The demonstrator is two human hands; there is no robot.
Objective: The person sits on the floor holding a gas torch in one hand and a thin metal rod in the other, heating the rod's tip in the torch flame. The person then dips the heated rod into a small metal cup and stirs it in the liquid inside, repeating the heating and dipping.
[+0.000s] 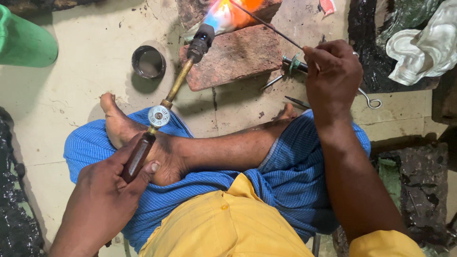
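Note:
My left hand (107,183) grips the dark wooden handle of a brass gas torch (164,107), whose black nozzle points up and away toward a bright orange and blue flame (233,12). My right hand (333,76) pinches a thin metal rod (266,24) that slants up left into the flame. The flame plays over red bricks (233,57) on the floor in front of my crossed legs.
A small round metal cup (148,62) sits left of the bricks. A green container (24,40) stands at the far left. Small metal tools and a wire hook (371,101) lie by my right hand. Crumpled white plastic (423,45) rests on a dark heap at the right.

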